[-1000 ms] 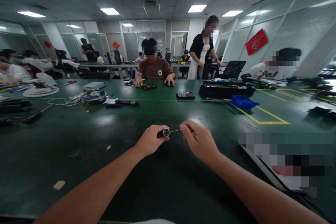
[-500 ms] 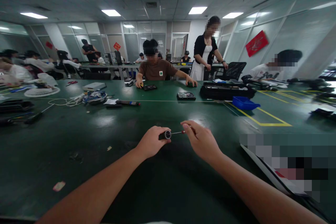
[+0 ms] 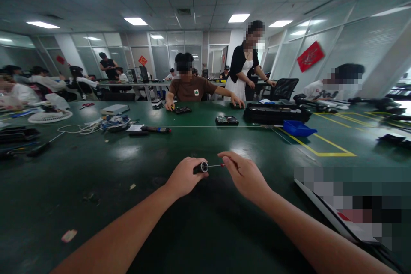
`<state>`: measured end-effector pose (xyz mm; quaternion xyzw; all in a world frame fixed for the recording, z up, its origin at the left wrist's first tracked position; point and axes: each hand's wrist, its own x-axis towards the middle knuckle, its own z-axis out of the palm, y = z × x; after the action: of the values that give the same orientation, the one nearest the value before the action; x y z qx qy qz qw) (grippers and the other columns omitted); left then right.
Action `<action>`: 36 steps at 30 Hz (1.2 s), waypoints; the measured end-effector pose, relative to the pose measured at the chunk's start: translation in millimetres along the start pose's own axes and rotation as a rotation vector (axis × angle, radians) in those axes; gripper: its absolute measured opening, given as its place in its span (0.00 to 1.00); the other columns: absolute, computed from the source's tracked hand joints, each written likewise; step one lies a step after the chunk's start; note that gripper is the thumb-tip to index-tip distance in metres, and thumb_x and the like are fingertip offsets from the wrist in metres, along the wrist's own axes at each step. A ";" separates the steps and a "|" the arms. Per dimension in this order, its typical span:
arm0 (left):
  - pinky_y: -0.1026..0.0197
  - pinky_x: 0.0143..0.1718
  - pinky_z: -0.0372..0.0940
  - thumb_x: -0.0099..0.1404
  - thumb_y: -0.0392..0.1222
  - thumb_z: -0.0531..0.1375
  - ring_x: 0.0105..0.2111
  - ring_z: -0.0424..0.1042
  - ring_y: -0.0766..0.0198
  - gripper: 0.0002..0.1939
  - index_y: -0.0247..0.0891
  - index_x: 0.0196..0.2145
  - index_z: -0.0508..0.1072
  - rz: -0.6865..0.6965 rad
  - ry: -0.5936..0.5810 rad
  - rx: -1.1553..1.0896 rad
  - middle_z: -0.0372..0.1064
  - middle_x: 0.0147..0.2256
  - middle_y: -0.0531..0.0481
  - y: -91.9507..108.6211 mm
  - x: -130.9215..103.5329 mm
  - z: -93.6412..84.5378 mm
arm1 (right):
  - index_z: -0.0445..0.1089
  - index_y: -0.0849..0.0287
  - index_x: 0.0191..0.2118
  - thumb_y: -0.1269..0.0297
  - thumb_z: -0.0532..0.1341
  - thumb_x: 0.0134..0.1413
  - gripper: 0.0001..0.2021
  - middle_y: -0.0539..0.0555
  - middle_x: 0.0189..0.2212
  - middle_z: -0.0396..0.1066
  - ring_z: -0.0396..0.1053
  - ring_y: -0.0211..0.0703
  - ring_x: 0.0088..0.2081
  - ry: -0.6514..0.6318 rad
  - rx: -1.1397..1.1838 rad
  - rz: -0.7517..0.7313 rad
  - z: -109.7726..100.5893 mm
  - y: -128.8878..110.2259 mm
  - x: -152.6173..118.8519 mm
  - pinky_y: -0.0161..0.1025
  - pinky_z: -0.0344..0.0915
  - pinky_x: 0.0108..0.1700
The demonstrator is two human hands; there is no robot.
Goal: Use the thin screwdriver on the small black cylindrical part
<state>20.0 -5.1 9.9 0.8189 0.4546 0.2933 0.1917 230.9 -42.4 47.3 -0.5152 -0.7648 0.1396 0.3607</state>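
Note:
Held in my left hand [image 3: 184,176] is a short black cylinder [image 3: 201,167], its silver-ringed round end turned toward me; its exact kind is unclear. A thin metal shaft with a red part, like a small screwdriver [image 3: 215,165], runs from beside the cylinder to my right hand [image 3: 243,173]. The right thumb and fingers close on its red end, and the rest of it is hidden in the hand. Whether the shaft's left end touches the cylinder cannot be made out. Both hands are over the dark green table [image 3: 205,218].
Farther off lie a circuit-faced drive [image 3: 227,120], a long black casing [image 3: 276,113], a blue bin [image 3: 299,128], a pen-like tool [image 3: 156,129] and bundled cables [image 3: 114,120]. A blurred-out panel [image 3: 349,205] stands close on the right. Across the table, a person in a brown shirt [image 3: 193,90] works.
The view has tilted up slightly, so the far things sit a little lower. Both hands keep nearly the same pose with the cylinder and the screwdriver.

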 end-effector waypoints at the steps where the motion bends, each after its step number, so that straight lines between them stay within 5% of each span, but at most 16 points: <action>1: 0.55 0.44 0.61 0.61 0.44 0.64 0.42 0.68 0.55 0.14 0.44 0.45 0.76 -0.001 -0.007 0.002 0.73 0.41 0.49 -0.2 -0.1 0.5 | 0.68 0.55 0.52 0.60 0.49 0.67 0.15 0.51 0.29 0.75 0.69 0.42 0.26 -0.003 0.004 -0.003 0.4 -0.5 -0.4 0.39 0.61 0.29; 5: 0.55 0.43 0.61 0.61 0.44 0.64 0.42 0.68 0.55 0.14 0.44 0.46 0.75 -0.022 -0.007 0.010 0.73 0.41 0.49 -2.4 0.0 1.4 | 0.63 0.57 0.56 0.64 0.52 0.64 0.16 0.51 0.30 0.73 0.71 0.44 0.31 -0.022 0.031 -0.045 0.3 -3.4 -2.2 0.41 0.64 0.34; 11: 0.54 0.44 0.61 0.61 0.43 0.64 0.42 0.68 0.56 0.14 0.47 0.46 0.75 0.023 -0.016 0.026 0.74 0.41 0.51 -1.5 0.1 0.5 | 0.70 0.55 0.45 0.58 0.48 0.68 0.15 0.52 0.30 0.74 0.70 0.42 0.27 -0.029 0.006 0.003 0.1 -2.6 -0.8 0.39 0.60 0.28; 16: 0.53 0.47 0.61 0.61 0.43 0.64 0.44 0.68 0.55 0.15 0.45 0.47 0.75 0.024 -0.026 0.032 0.74 0.43 0.49 -3.3 0.9 1.6 | 0.65 0.56 0.53 0.63 0.51 0.65 0.14 0.50 0.28 0.72 0.68 0.41 0.25 -0.005 0.046 -0.023 1.6 -2.7 -0.8 0.39 0.60 0.29; 29: 0.54 0.46 0.61 0.61 0.42 0.65 0.44 0.68 0.55 0.14 0.45 0.45 0.76 -0.010 -0.009 0.000 0.74 0.43 0.50 0.9 0.1 -1.7 | 0.61 0.57 0.54 0.61 0.50 0.65 0.14 0.49 0.26 0.70 0.66 0.42 0.25 0.023 0.081 -0.003 3.7 2.7 -0.7 0.39 0.60 0.30; 36: 0.55 0.43 0.60 0.61 0.43 0.65 0.41 0.68 0.55 0.14 0.44 0.45 0.75 -0.011 0.014 0.015 0.74 0.41 0.50 -1.4 0.3 -0.9 | 0.66 0.56 0.46 0.58 0.50 0.66 0.12 0.51 0.30 0.72 0.69 0.42 0.29 0.018 0.090 0.023 1.5 -1.4 -0.9 0.39 0.61 0.31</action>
<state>18.7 -4.0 9.9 0.8156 0.4628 0.2945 0.1840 229.1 -43.5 46.7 -0.5085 -0.7484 0.1735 0.3888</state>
